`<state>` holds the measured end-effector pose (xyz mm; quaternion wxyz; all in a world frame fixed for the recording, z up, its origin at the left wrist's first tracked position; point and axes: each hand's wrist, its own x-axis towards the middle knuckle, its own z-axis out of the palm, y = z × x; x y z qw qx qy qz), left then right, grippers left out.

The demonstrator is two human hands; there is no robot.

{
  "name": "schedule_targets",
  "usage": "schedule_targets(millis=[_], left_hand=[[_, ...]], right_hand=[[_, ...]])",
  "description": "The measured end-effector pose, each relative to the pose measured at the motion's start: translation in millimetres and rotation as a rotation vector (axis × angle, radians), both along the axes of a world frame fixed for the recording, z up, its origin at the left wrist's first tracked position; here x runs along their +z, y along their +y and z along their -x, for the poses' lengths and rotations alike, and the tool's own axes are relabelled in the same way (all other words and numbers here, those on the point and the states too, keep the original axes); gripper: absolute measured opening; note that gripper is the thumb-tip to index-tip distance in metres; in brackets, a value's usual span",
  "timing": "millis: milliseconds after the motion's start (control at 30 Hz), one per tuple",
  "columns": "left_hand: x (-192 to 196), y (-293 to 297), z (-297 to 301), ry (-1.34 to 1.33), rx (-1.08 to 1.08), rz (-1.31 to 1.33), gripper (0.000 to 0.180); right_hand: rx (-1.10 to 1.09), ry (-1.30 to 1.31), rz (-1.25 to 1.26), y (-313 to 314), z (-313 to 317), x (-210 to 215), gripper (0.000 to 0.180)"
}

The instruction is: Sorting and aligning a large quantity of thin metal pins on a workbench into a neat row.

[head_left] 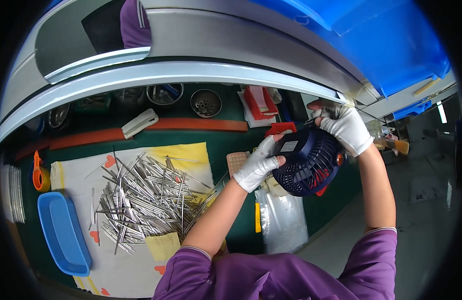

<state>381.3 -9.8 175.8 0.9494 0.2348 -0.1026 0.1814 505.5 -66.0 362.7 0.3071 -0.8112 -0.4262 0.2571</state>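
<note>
A small dark-blue fan (311,162) with a slotted round cage is held up over the right side of the bench. My left hand (256,167), in a white glove with bare fingertips, grips the near left side of its housing. My right hand (345,129), gloved the same way, is closed at the fan's far side, by a small metal part; what its fingers pinch is partly hidden. To the left, a loose heap of thin metal rods (146,197) lies on a white and yellow cloth (128,270), with a yellow paper note (162,246) at its near edge.
A grey shelf edge (216,71) spans the far side. Behind lie a metal bowl (206,103) and red bin (261,104). Clear plastic bags (286,225) and a yellow-handled tool (257,217) lie below the fan. A blue basket (66,235) stands left; blue bins (386,45) hang upper right.
</note>
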Motion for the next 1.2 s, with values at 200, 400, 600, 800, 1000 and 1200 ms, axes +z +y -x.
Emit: schedule_targets(millis=[200,400,600,800,1000,1200], left_hand=[[-10,4,-14,-0.038,0.019,-0.063,0.079],[-13,24,-12,-0.06,-0.096,-0.103,0.082],[-18,40,-17,-0.022,-0.129,-0.207,0.09],[-25,54,-27,-0.013,-0.158,-0.306,0.078],[-30,66,-32,-0.023,-0.13,-0.291,0.077],[4,47,-15,0.333,-0.015,-0.375,0.109]], right_hand=[[0.0,0.025,0.106,8,-11,1,0.031],[0.092,-0.09,0.375,19,-2,9,0.018],[0.249,-0.533,0.129,2,5,-3,0.01],[0.295,-0.698,0.256,-1,1,16,0.014],[0.302,-0.738,0.157,-11,-2,1,0.012],[0.264,-0.86,0.033,-17,-3,-19,0.011]])
